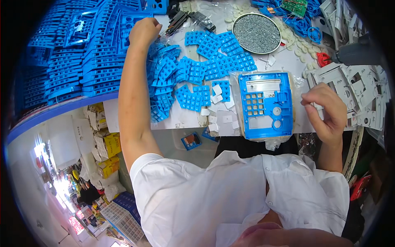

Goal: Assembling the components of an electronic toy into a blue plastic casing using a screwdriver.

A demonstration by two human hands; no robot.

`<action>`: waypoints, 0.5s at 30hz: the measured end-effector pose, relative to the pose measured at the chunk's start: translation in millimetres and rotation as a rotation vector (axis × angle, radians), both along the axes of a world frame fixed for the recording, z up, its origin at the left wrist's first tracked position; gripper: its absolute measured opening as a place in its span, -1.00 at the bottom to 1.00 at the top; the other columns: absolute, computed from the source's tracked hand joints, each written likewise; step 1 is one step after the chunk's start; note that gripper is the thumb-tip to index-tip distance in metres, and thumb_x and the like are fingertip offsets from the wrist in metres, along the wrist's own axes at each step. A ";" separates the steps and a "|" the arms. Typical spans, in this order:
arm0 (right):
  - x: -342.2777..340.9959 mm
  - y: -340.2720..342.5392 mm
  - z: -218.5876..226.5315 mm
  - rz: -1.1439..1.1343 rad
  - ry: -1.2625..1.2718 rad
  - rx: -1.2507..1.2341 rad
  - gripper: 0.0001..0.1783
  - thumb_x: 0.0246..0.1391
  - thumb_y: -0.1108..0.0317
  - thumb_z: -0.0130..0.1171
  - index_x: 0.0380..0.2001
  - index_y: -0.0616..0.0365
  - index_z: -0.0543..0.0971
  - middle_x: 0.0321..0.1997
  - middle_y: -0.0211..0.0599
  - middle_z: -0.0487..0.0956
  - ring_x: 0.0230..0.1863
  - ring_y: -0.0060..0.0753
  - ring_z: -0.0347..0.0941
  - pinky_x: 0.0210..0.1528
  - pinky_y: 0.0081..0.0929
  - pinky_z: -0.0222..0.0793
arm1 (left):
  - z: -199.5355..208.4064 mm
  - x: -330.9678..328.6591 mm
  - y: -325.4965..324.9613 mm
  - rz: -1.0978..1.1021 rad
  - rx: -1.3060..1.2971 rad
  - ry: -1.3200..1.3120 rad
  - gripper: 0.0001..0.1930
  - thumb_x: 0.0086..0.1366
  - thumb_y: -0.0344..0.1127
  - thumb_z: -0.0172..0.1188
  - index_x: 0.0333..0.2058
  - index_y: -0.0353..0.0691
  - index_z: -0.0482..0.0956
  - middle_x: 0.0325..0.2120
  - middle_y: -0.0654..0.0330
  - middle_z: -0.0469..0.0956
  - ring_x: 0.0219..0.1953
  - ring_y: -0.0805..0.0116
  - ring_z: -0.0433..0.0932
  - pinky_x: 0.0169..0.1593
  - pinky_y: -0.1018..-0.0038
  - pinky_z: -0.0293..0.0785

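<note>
At the far left my left hand [144, 32] is stretched out, its fingers curled beside the blue plastic housings [123, 25] and near some dark narrow parts [177, 21]. Whatever those fingers hold is hidden. My right hand [329, 110] hovers to the right of a blue telephone-like housing [268, 133], apart from it. Its fingers are bent toward the thumb, and anything between them is too small to name. The housing lies face-down or face-up, I cannot tell which, on clear plastic wrap [297, 87] at the table's near edge, with keypad openings on its left side.
Blue keypad pieces [193, 71] spread across the table's middle. Small white squares [217, 99] lie left of the housing. A round tin [269, 46] of small metal parts stands behind. White housings [349, 88] and a dark tool [354, 53] occupy the right; stacked blue housings [63, 72] fill the left.
</note>
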State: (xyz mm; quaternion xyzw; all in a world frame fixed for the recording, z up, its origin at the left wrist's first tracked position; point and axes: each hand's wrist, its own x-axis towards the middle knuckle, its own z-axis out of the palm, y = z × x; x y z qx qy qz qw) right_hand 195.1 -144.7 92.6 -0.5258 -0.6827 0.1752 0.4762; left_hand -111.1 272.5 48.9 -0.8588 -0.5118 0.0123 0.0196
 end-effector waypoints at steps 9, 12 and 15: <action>-9.6 -5.4 -10.4 0.098 -0.001 -0.019 -0.80 -0.07 0.59 0.31 -0.29 0.25 0.69 -0.38 -0.21 0.66 -0.43 -0.22 0.52 -0.39 -0.37 0.36 | -33.9 43.4 30.2 -0.085 -0.215 0.068 -0.35 0.10 0.14 0.40 -0.01 -0.31 0.68 -0.19 -0.07 0.72 -0.18 0.05 0.72 -0.05 0.24 0.59; -5.2 -14.8 -13.5 0.085 0.001 -0.019 -0.80 -0.08 0.58 0.33 -0.30 0.21 0.69 -0.36 -0.24 0.67 -0.44 -0.25 0.52 -0.41 -0.40 0.37 | -26.6 31.9 37.7 -0.109 -0.193 -0.137 -0.36 0.10 0.01 0.44 0.07 -0.31 0.62 -0.13 -0.04 0.71 -0.15 0.10 0.71 -0.04 0.29 0.58; -0.5 -25.6 -18.2 0.043 0.019 -0.041 -0.81 -0.07 0.57 0.32 -0.30 0.21 0.69 -0.35 -0.25 0.68 -0.44 -0.25 0.52 -0.42 -0.42 0.37 | -1.9 30.8 24.5 -0.183 -0.102 -0.215 -0.42 0.17 -0.06 0.42 0.10 -0.28 0.61 -0.15 -0.02 0.71 -0.17 0.22 0.71 -0.08 0.39 0.58</action>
